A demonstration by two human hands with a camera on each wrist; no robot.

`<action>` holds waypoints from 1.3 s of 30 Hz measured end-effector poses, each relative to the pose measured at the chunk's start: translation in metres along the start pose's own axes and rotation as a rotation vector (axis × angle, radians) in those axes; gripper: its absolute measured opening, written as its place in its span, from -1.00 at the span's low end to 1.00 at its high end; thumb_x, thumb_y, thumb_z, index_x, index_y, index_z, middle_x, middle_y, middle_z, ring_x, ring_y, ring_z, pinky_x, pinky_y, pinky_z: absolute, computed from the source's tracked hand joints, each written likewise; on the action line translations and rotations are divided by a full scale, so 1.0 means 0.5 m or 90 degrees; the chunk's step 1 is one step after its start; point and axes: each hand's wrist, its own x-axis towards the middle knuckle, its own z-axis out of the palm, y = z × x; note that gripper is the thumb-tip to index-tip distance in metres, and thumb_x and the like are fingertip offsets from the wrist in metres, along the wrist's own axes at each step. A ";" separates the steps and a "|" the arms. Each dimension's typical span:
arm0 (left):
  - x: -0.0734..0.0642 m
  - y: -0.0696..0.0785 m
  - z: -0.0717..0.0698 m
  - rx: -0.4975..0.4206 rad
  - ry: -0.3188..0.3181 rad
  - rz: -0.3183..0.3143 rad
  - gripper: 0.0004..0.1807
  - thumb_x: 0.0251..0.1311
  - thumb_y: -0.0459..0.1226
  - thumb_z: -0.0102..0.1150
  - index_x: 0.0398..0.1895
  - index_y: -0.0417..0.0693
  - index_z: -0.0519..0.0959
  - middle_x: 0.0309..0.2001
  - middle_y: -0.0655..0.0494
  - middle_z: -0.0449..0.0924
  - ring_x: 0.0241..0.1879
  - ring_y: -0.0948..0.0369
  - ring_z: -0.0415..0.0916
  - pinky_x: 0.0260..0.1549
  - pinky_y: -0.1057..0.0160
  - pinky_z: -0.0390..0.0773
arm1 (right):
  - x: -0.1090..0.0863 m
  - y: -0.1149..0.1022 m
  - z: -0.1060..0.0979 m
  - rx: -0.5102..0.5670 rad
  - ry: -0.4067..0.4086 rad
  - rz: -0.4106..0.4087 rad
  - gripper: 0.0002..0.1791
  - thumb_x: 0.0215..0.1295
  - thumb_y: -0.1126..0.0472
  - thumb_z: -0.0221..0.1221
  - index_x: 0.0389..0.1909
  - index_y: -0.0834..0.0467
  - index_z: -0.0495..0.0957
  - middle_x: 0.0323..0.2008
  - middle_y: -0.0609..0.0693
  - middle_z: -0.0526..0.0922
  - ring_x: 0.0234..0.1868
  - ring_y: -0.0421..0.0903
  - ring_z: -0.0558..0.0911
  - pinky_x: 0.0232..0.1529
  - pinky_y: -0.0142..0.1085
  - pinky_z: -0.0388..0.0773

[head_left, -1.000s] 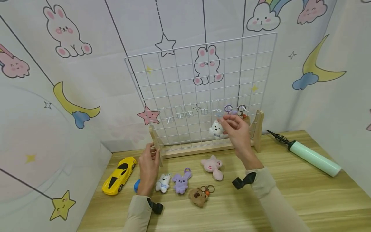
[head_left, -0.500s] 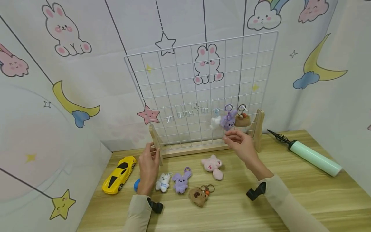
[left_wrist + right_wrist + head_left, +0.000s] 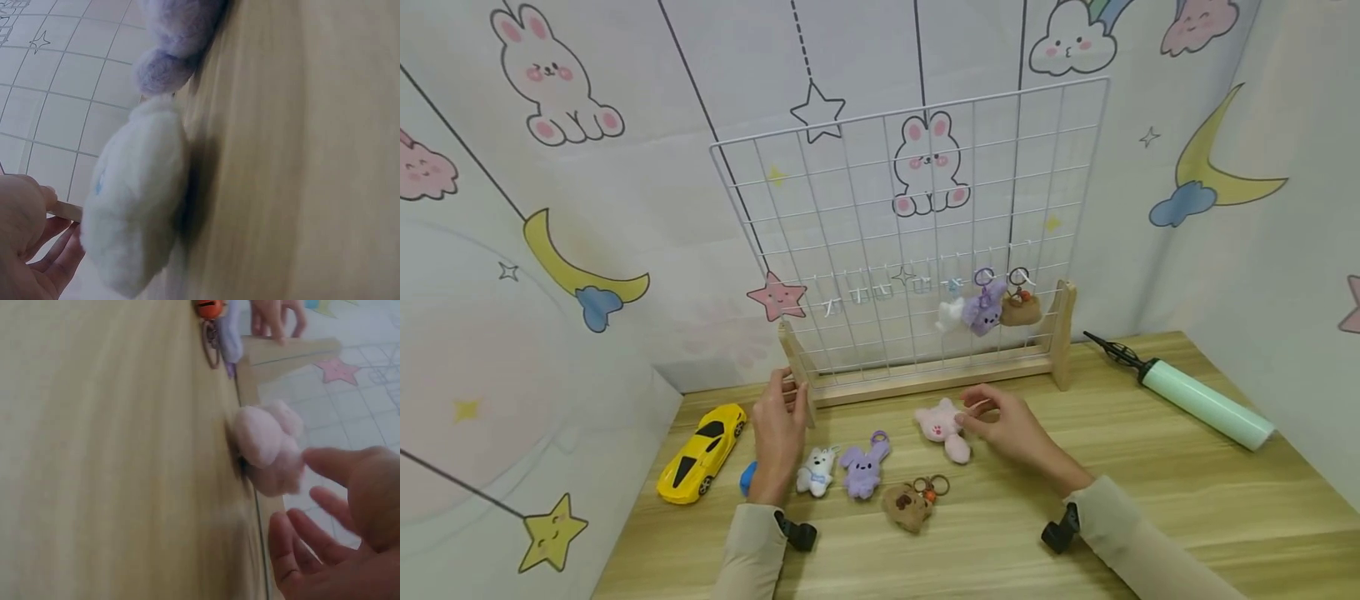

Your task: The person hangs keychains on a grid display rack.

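My left hand (image 3: 778, 425) grips the left wooden post (image 3: 797, 367) of a white wire grid rack (image 3: 917, 250). Close beside the pink plush keychain (image 3: 942, 421) on the table is my right hand (image 3: 1011, 429); in the right wrist view its fingers are spread, with one fingertip at the plush's edge. A white dog plush (image 3: 817, 472), a purple rabbit plush (image 3: 862, 473) and a brown plush with metal rings (image 3: 907, 507) lie nearer the person. From hooks on the rack hang a white plush (image 3: 951, 315), a purple plush (image 3: 983, 310) and a brown plush (image 3: 1021, 310).
A yellow toy car (image 3: 703, 454) stands at the left, with a blue object (image 3: 747, 478) partly hidden behind my left wrist. A mint-green hand pump (image 3: 1206, 404) lies at the right. Several clear hooks (image 3: 883, 290) line the grid. A patterned cloth backs the table.
My right hand has left the white plush hanging on the rack and come down to the pink plush on the table. The left hand still holds the post.
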 end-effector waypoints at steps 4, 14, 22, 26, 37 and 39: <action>-0.002 -0.002 -0.002 -0.001 0.000 0.000 -0.62 0.55 -0.22 0.29 0.32 -0.13 0.57 0.02 -0.22 0.81 -0.05 -0.11 0.85 -0.11 -0.09 0.87 | -0.003 -0.001 0.014 -0.078 -0.048 -0.087 -0.41 0.41 0.06 0.47 0.41 0.09 0.63 0.29 0.18 0.65 0.11 0.06 0.67 0.04 -0.16 0.68; -0.001 -0.004 -0.001 -0.005 -0.002 -0.009 -0.62 0.55 -0.21 0.29 0.32 -0.13 0.57 0.01 -0.21 0.82 -0.05 -0.10 0.85 -0.12 -0.07 0.87 | -0.005 -0.023 0.003 -0.125 -0.072 -0.031 -0.76 0.39 -0.13 0.46 -0.18 -0.13 0.65 -0.18 -0.16 0.71 -0.22 -0.20 0.59 -0.23 -0.39 0.56; -0.001 -0.005 -0.001 -0.005 -0.003 0.008 -0.62 0.56 -0.20 0.28 0.31 -0.15 0.57 0.00 -0.23 0.82 -0.07 -0.10 0.86 -0.14 -0.07 0.88 | -0.010 -0.034 -0.023 -0.261 -0.070 -0.114 -0.71 0.34 0.04 0.49 0.03 -0.05 0.75 0.17 0.04 0.72 0.22 0.11 0.62 0.23 0.19 0.54; -0.001 -0.002 -0.002 -0.005 -0.004 0.006 -0.62 0.56 -0.19 0.28 0.32 -0.14 0.57 0.00 -0.22 0.82 -0.06 -0.10 0.86 -0.13 -0.06 0.88 | -0.012 -0.047 -0.030 -0.311 -0.069 -0.153 -0.63 0.25 -0.04 0.57 0.03 -0.04 0.81 0.09 -0.01 0.68 0.20 0.05 0.59 0.25 0.17 0.56; 0.001 -0.003 -0.002 -0.016 0.000 0.010 -0.63 0.54 -0.22 0.30 0.29 -0.14 0.59 0.01 -0.23 0.81 -0.05 -0.11 0.85 -0.12 -0.06 0.88 | -0.027 -0.066 -0.014 -0.469 -0.100 -0.209 -0.85 0.16 0.18 0.47 -0.24 -0.05 0.80 -0.11 -0.04 0.64 -0.15 -0.10 0.57 -0.17 -0.13 0.62; 0.001 -0.004 -0.002 -0.016 0.000 0.010 -0.63 0.54 -0.22 0.30 0.29 -0.15 0.59 0.01 -0.23 0.81 -0.05 -0.10 0.85 -0.11 -0.06 0.88 | -0.028 -0.066 -0.008 -0.489 -0.091 -0.200 -0.84 0.12 0.20 0.47 -0.27 -0.08 0.78 -0.11 -0.05 0.64 -0.15 -0.10 0.56 -0.19 -0.14 0.61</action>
